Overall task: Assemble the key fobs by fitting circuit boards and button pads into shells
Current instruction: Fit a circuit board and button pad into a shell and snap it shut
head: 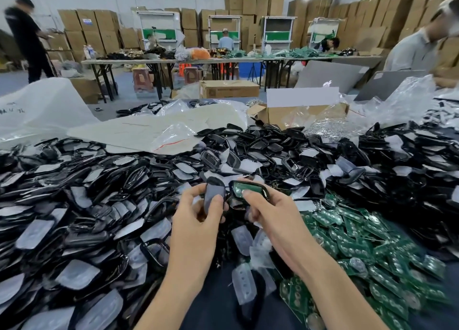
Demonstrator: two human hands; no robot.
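My left hand [198, 215] grips a black shell half with a translucent grey button pad [214, 193] in it, thumb on its lower end. Just to the right, my right hand [270, 210] holds a glossy black shell [263, 189] with a green circuit board [242, 188] seated inside, and my thumb presses on the board. Both pieces hover above the table's middle, a few centimetres apart. A heap of black shells [87, 200] mixed with clear button pads [77, 275] covers the left and back. Green circuit boards [367, 242] are piled at the right.
Plastic bags [173, 135] and an open cardboard box [298, 113] lie behind the heap. A person in a grey shirt [419, 48] stands at the far right. Other people work at tables [173, 62] farther back, before stacked cartons.
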